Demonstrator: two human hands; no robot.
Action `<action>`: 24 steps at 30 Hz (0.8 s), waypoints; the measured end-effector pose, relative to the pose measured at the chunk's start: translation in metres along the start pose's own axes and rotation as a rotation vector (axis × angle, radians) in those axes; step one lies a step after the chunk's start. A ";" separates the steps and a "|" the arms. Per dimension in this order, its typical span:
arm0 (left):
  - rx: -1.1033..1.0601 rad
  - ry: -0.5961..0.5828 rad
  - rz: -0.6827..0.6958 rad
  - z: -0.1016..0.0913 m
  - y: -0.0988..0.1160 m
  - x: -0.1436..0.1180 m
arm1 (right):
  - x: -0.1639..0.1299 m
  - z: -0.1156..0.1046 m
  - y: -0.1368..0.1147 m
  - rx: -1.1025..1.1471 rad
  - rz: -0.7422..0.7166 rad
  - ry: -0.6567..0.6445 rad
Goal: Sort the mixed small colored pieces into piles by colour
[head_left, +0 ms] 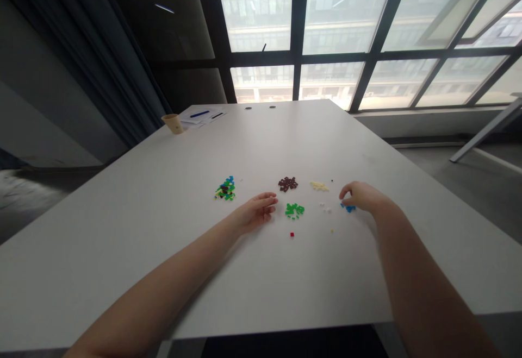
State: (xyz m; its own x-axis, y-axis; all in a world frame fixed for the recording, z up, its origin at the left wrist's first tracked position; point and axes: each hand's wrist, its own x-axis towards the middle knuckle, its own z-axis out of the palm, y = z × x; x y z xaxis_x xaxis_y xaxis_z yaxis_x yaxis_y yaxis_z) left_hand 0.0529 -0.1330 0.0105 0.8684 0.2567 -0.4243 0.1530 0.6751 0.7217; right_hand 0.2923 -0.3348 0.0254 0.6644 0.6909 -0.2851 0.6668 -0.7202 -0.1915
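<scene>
Right hand [361,196]: curled, fingertips pressed together on the blue pieces [348,208] at right of centre on the counter [142,227]; actual pinch not confirmable, pieces too small. Left hand [258,209]: resting on the counter, fingers loosely extended and together, holding nothing, just left of the green pile [294,210].

Sorted groups on the counter:
- Brown pile [287,184], far of the green pile.
- Pale yellow pile [318,186], right of the brown pile.
- Mixed pile [225,189] of green, blue and dark pieces, well apart at left.
- Single red piece [292,234], near side, apart from the rest.
- A few white and yellow specks between the green pile and the blue pieces.

Likely faults:
- Scattering of the green pile, caused by a sideways sweep of the left hand lying just beside it.
- Loss of a blue piece, caused by a weak fingertip grip on so small a part; smooth surface, easy sliding.
- Mixing of colours, caused by a forearm dragging across the loose specks.

Surface: plain white counter, smooth, wide. Paper cup [173,123] and papers with a pen [203,114] at far left corner. Room: dim, dark curtain at left, large framed windows along the far wall.
</scene>
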 end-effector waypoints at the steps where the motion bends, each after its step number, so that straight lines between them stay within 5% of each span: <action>1: 0.018 0.011 0.020 -0.002 0.004 -0.001 | 0.000 0.000 -0.001 0.003 0.005 0.021; 5: 0.094 0.121 0.166 -0.014 0.028 -0.005 | -0.001 0.003 -0.007 -0.010 0.022 0.052; 12: 0.249 0.517 0.431 -0.060 0.067 -0.002 | 0.002 0.009 -0.008 -0.027 0.023 0.007; 17: 0.942 0.834 0.739 -0.103 0.074 0.002 | 0.004 0.010 -0.005 -0.031 0.003 0.068; 20: 1.388 0.808 0.799 -0.114 0.069 0.003 | 0.004 0.010 -0.009 -0.032 -0.014 0.134; 24: 1.639 0.791 0.733 -0.115 0.058 0.006 | 0.003 0.012 -0.015 -0.028 -0.044 0.177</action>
State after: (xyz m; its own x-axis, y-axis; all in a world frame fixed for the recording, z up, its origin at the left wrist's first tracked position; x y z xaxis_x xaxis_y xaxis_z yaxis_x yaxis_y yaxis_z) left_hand 0.0127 -0.0129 -0.0128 0.6574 0.6567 0.3695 0.5426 -0.7528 0.3727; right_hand 0.2799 -0.3228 0.0165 0.6817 0.7238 -0.1066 0.7041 -0.6887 -0.1733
